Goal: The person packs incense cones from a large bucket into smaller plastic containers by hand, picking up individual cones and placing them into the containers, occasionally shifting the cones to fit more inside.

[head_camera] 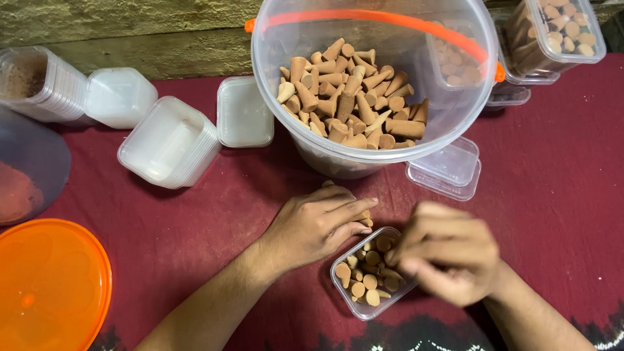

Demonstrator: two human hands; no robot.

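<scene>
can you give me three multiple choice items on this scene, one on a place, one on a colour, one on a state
1. Where is the small clear box that the hands work over?
A. inside the bucket
B. on the red cloth in front of the bucket
C. on the orange lid

2. What colour is the handle of the big clear bucket?
A. orange
B. blue
C. white

3. What state is the small clear box in?
A. shut with a lid
B. empty
C. open, partly filled with brown cones

Answers:
1 B, it sits on the cloth between the left hand and right hand.
2 A, an orange band arcs over the rim.
3 C, no lid is on it and cones show inside.
</scene>
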